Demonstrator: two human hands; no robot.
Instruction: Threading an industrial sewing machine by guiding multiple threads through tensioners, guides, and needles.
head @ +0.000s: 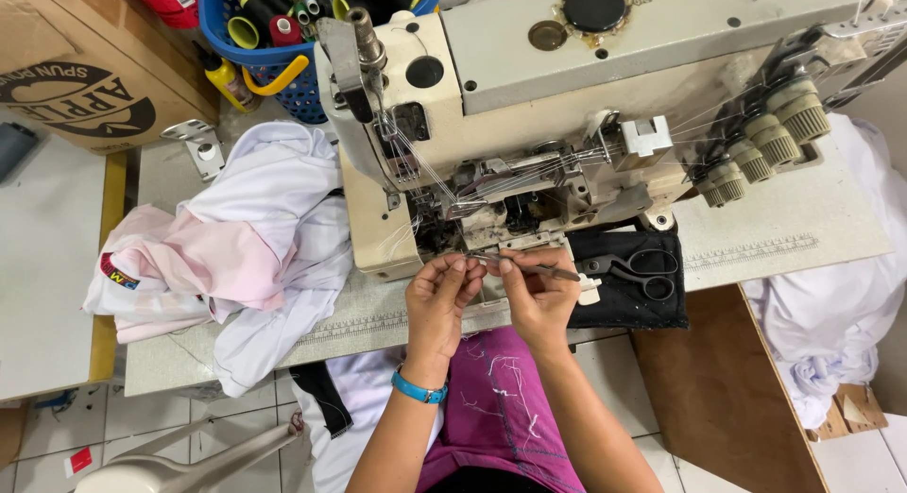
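Currently both hands work at the front of an industrial sewing machine [529, 125], just below its needle area. The left hand [436, 299] has its fingers curled, thumb and fingertips pinched together near the machine's foot; a fine thread may lie between them, but it is too thin to confirm. A blue wristband [419, 390] sits on that wrist. The right hand [539, 299] grips a pair of slim metal tweezers [529, 266], which lie nearly level, with the tips towards the left hand and almost touching its fingertips.

Black-handled scissors [633, 269] rest on a dark cloth pad [652, 309], just to the right of the right hand, on the surface [784, 233]. White threads run from the machine's tension knobs [765, 144] towards the needle area.

White and pale pink garments [236, 238] lie heaped on the surface to the left of the machine. Behind them stands a blue basket [293, 73] of thread cones, with a cardboard box [80, 63] to its left. More white fabric [831, 304] hangs off the right edge of the surface. The person wears a purple garment [501, 408], flecked with loose thread ends.
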